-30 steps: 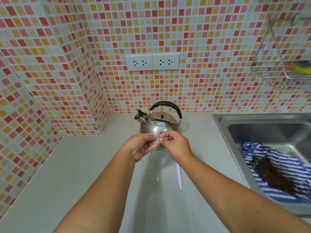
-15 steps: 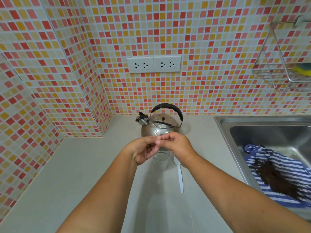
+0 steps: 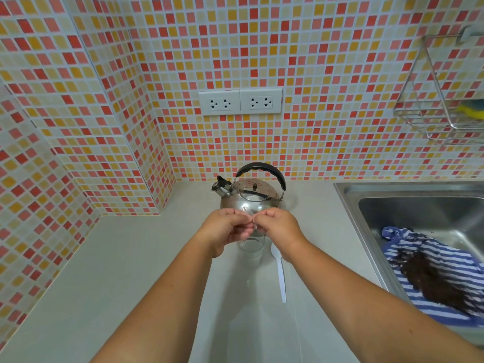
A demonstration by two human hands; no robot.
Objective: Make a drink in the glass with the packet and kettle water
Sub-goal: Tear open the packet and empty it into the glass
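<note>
In front of you a pale grey surface [image 3: 110, 279] runs into the tiled corner. On it stands a steel whistling kettle [image 3: 250, 196] near the back wall, a clear glass [image 3: 251, 246] just in front of it, and a white plastic spoon [image 3: 280, 273] lying just right of the glass.

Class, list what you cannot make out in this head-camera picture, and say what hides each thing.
- Packet: almost wholly hidden between the fingers of the left hand and right hand; print unreadable.
- Glass: top covered by both hands; contents unclear.
- Kettle: water level hidden by its metal wall.
- Rack: cut off by the right edge.
</note>
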